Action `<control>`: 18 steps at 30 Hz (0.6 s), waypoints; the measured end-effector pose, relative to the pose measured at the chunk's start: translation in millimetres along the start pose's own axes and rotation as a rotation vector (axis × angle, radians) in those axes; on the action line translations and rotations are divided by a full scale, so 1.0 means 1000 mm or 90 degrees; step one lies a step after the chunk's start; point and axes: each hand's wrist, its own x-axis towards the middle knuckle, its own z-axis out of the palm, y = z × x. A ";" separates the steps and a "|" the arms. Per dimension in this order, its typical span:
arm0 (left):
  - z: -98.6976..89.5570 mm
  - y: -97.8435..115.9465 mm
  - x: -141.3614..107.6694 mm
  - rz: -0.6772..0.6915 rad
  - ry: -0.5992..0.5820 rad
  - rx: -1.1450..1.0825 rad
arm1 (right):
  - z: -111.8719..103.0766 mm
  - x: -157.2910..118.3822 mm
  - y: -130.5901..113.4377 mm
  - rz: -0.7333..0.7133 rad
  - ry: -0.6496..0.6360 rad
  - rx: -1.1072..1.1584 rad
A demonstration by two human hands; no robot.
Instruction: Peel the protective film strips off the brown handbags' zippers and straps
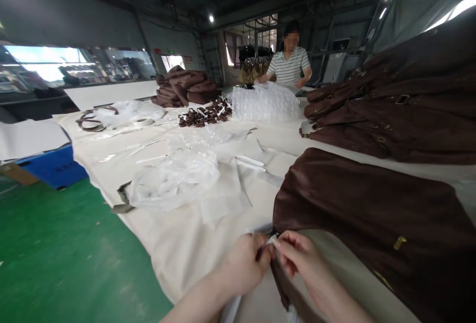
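A large dark brown bag (345, 199) with brass-coloured fittings lies on the cream-covered table at the right. By its left edge, my left hand (247, 261) and my right hand (297, 253) meet, fingers pinched around a small white strip (272, 240). The strip is partly hidden by my fingertips. Below them hangs a narrow brown strap (278, 283), its lower end beside a bit of clear plastic.
Crumpled clear plastic (174, 176) lies left of centre. Beyond are small brown straps (206, 113), bubble wrap (264, 102) and brown fabric (186, 87). More brown bags (394, 109) are piled at right. A person (290, 65) in a striped shirt stands across the table (178, 243).
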 end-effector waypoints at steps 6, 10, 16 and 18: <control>0.001 -0.006 0.003 -0.015 -0.003 -0.001 | 0.001 -0.002 -0.004 0.025 -0.030 0.074; 0.001 -0.005 0.003 -0.016 -0.006 -0.014 | 0.001 -0.005 -0.004 0.036 -0.051 0.144; -0.005 0.001 -0.001 -0.020 -0.034 -0.052 | 0.006 -0.001 0.006 0.064 0.012 -0.050; -0.005 0.001 -0.001 -0.018 -0.043 -0.073 | 0.008 0.000 0.010 0.047 0.033 -0.096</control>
